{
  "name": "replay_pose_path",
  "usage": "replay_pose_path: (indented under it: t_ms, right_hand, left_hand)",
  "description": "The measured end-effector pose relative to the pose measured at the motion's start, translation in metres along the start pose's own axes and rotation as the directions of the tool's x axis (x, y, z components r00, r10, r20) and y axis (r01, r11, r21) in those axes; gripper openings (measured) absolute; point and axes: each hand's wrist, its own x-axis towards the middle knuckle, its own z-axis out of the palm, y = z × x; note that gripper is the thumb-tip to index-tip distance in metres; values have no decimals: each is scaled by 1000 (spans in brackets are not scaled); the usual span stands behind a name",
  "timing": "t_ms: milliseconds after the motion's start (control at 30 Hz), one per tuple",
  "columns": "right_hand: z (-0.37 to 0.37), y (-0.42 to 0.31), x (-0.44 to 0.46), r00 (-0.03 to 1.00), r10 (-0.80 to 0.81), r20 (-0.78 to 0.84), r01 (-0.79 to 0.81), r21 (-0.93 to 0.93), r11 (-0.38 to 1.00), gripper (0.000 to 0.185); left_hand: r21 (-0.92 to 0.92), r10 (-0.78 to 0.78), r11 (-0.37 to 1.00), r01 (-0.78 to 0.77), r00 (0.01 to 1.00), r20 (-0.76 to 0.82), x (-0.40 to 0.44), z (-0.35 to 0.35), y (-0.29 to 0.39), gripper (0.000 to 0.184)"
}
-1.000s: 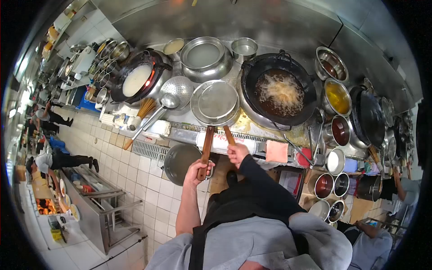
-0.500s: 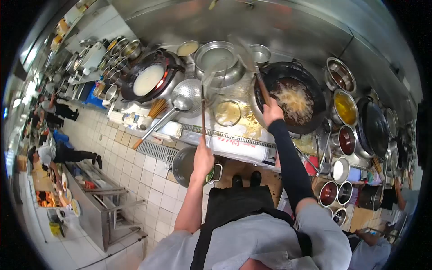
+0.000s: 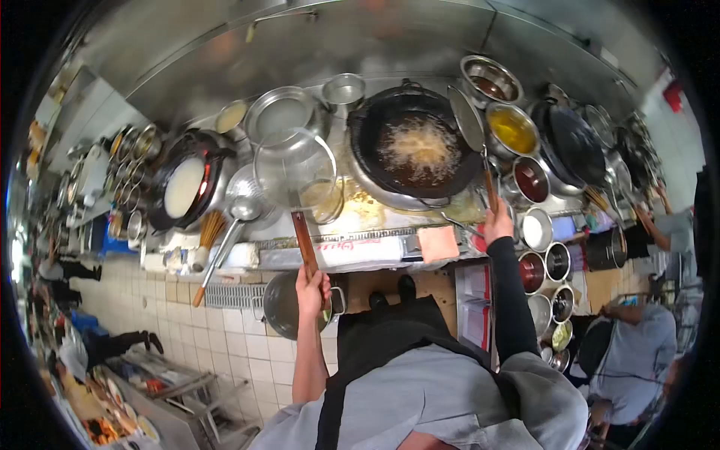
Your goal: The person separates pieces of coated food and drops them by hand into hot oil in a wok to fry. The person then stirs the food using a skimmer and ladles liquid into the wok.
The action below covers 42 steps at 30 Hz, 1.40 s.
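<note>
My left hand [image 3: 313,291] is closed round the flat wooden handle of a round, see-through mesh strainer [image 3: 295,169]. The strainer's head is over the counter, in front of a wide steel pot [image 3: 281,120] of cloudy liquid. Gripped in my right hand [image 3: 498,223] is a wooden-handled skimmer [image 3: 466,120]; its round grey head is tilted, and I cannot make out its surface well. That head is at the right rim of a black wok [image 3: 364,154], where pale food [image 3: 421,146] bubbles in dark oil.
On the left, a second wok [image 3: 161,214] holds white liquid above a glowing burner. A steel ladle [image 3: 244,208], a perforated strainer and a bamboo brush [image 3: 211,229] lie nearby. Bowls of yellow liquid [image 3: 512,129] and red sauce [image 3: 531,180] stand right. A pot [image 3: 281,319] is below the counter. Co-workers are on both sides.
The view has shifted to the right. My right hand has moved the skimmer from the wok's left side to its right rim. The mesh strainer is now held still and shows clearly.
</note>
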Motion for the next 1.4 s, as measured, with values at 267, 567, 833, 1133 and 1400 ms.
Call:
replay_pose_path:
  t_ms: [267, 567, 833, 1133, 1400]
  right_hand:
    - [16, -1, 4, 671, 282, 685, -724, 524, 449, 7]
    - [33, -3, 35, 400, 26, 916, -910, 394, 129, 14]
    - [-1, -38, -4, 612, 158, 775, -749, 504, 430, 34]
    - [13, -73, -18, 952, 41, 304, -166, 396, 903, 47]
    - [-11, -70, -2, 977, 179, 112, -189, 89, 978, 45]
  left_hand:
    - [-255, -196, 942, 220, 974, 117, -25, -19, -57, 24]
    - [-13, -175, 984, 177, 980, 96, -16, -27, -49, 12]
    - [-66, -54, 996, 63, 991, 123, -17, 8, -38, 8]
    - [-300, -299, 877, 376, 915, 272, -21, -18, -72, 53]
    - [224, -335, 893, 391, 908, -250, -26, -183, -203, 15]
